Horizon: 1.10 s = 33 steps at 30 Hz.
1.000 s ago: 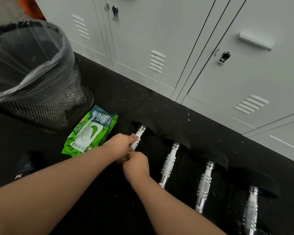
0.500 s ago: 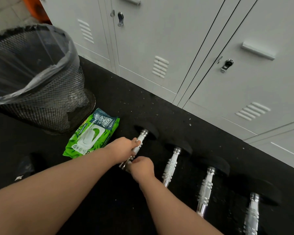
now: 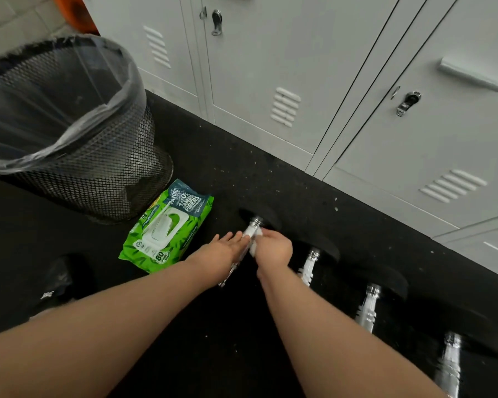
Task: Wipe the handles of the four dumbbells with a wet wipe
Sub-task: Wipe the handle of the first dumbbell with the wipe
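Dumbbells lie in a row on the black floor by the lockers, four of them. You work on the first dumbbell, next to the wipe pack. Your left hand lies flat along its handle, fingers straight, holding it steady. Your right hand pinches the wet wipe round the bar — rub all the way round, end to end.

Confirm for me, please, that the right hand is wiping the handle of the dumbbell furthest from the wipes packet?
Not quite: the head view shows the right hand pressing the wipe on the dumbbell nearest the wipes packet, not the furthest.
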Each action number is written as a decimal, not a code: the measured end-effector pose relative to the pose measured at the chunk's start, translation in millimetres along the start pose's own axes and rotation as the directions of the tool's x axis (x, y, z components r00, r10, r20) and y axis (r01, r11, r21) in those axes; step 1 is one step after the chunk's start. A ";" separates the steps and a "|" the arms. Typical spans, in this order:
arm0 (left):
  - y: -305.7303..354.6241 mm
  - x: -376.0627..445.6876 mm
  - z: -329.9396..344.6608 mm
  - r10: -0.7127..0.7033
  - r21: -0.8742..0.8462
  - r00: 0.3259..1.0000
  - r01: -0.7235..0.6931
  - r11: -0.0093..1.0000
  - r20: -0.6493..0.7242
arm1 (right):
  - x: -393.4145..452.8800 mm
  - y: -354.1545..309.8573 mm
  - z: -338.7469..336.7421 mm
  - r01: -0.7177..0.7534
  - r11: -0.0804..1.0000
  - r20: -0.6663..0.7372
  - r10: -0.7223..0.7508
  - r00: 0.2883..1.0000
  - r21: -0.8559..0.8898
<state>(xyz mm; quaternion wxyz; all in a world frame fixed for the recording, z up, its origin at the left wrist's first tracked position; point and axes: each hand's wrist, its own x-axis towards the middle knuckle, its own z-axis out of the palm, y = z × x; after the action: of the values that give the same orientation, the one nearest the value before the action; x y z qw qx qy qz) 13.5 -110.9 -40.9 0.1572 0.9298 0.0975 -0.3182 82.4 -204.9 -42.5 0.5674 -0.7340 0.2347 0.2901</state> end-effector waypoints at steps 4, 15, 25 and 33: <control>11.1 -4.2 -1.0 -0.067 -0.180 0.997 0.071 0.981 0.028 | -37.0 38.6 -10.4 0.160 0.922 0.166 -0.107 0.980 -0.352; 15.6 -13.0 6.7 -0.109 -0.335 0.986 0.061 0.940 -0.125 | -33.7 38.5 -7.5 0.281 0.845 0.166 -0.229 0.959 -0.456; 1.8 -11.7 9.3 -0.100 -0.313 0.976 0.036 0.949 -0.192 | -15.7 7.1 6.9 0.260 0.868 0.075 -0.253 0.965 -0.423; 28.1 -13.8 4.1 -0.173 -0.262 0.977 0.136 0.955 -0.125 | -1.2 -3.0 -9.5 0.130 0.962 -0.011 -0.137 0.991 -0.239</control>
<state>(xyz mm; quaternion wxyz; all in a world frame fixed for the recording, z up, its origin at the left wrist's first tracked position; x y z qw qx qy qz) 8.3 -139.7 -28.9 0.2410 0.9126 0.2209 -0.2455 85.1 -213.3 -37.8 0.4906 -0.8146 0.1561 0.2671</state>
